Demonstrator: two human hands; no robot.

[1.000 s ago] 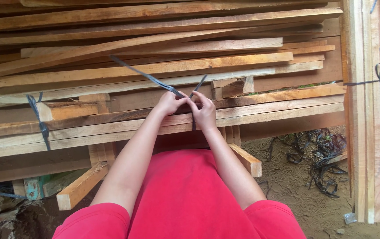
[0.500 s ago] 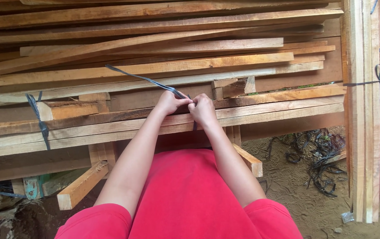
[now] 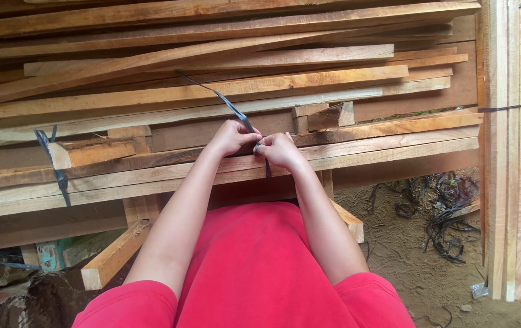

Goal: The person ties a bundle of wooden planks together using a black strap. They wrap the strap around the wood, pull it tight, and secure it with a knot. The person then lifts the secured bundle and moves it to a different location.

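Note:
A dark strap (image 3: pixel 215 94) runs slantwise over a bundle of long wooden planks (image 3: pixel 151 161) lying across the view. My left hand (image 3: pixel 231 137) and my right hand (image 3: pixel 280 149) meet at the bundle's front edge, both closed on the strap where its ends come together. A short piece of the strap hangs down below my right hand. My arms reach out over my red clothing at the bottom of the view.
More planks (image 3: pixel 212 61) are stacked behind. Another dark tie (image 3: pixel 54 164) wraps the bundle at the left. A tied bundle of upright boards (image 3: pixel 509 152) stands at the right. Loose strap scraps (image 3: pixel 442 212) lie on the dirt ground. Short wooden blocks (image 3: pixel 115 255) support the stack.
The long free end of the strap has swung a little to the left over the planks. My hands stay together at the same spot, with small finger movements.

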